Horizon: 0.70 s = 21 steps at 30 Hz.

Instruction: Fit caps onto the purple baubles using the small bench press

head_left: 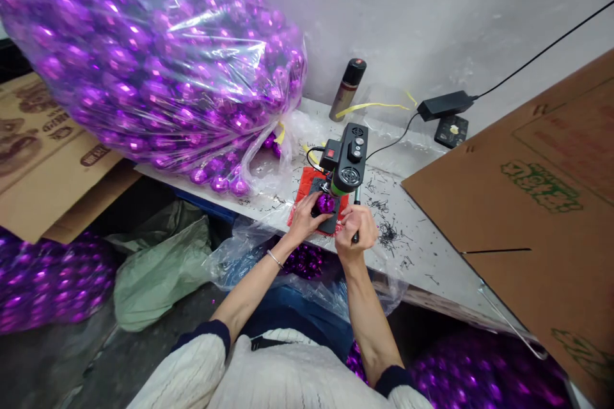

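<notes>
A small black bench machine point(352, 156) stands on the table over a red sheet point(303, 188). Under its head sits a shiny purple ball point(326, 202). My left hand point(306, 217) grips the ball from the left, thumb below it and fingers above. To the right, my right hand point(357, 228) is wrapped round a lever with a black handle point(355, 238) at the machine's side. Small black bits point(387, 233) lie scattered on the tabletop beside my right hand.
A huge clear bag of purple balls point(158, 70) fills the left. Behind the machine stand a spray can point(348, 89) and a power adapter point(446, 105). A large cardboard box point(537, 204) crowds the right. More purple balls point(304, 261) lie in plastic below the table edge.
</notes>
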Tool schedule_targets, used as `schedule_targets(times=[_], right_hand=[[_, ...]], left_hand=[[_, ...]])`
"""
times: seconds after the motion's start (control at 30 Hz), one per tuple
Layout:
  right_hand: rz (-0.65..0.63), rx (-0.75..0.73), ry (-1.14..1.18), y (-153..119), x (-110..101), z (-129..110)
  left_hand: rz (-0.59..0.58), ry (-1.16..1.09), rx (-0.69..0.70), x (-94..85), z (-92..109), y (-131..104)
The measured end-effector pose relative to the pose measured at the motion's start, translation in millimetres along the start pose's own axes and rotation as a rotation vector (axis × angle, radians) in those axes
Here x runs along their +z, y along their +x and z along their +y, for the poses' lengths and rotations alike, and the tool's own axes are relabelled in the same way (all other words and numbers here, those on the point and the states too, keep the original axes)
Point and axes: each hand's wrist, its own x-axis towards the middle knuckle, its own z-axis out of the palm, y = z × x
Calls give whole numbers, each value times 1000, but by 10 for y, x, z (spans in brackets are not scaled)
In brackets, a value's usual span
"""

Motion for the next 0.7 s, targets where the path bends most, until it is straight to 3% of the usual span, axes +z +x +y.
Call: schedule_targets(times=[0.17, 0.37, 0.5, 0.7], right_hand=[[8, 106, 27, 264, -25, -169], [-18, 123, 30, 340, -50, -175], [-14, 121, 35, 344, -52, -180], [-14, 132, 48, 294, -37, -180]], left_hand=[[2, -7, 5, 3, -19, 11], [37, -49, 19, 0, -26, -60], [107, -53, 54, -78, 25, -267], [138, 61, 112, -333, 170, -683]])
